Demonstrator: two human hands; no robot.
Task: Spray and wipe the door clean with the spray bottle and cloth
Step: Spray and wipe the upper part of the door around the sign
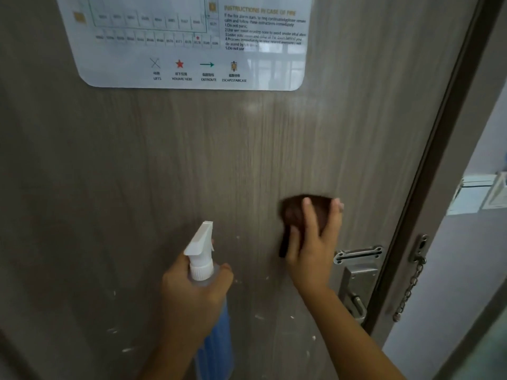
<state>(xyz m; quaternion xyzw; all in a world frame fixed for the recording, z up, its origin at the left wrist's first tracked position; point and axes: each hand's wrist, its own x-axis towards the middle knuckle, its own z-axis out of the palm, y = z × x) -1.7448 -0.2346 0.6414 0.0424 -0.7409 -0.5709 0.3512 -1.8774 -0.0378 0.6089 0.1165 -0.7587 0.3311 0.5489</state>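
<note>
The left hand (192, 292) gripped the neck of the blue spray bottle (210, 305), its white nozzle pointing at the wood-grain door (137, 174). The right hand (312, 242) pressed a dark brown cloth (297, 212) flat against the door with fingers spread, just up and left of the metal lock plate (356, 272). A fire evacuation sign (186, 39) was stuck higher on the door.

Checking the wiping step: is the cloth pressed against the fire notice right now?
No. The right hand presses the brown cloth on bare door well below the fire notice, beside the metal latch plate.
</note>
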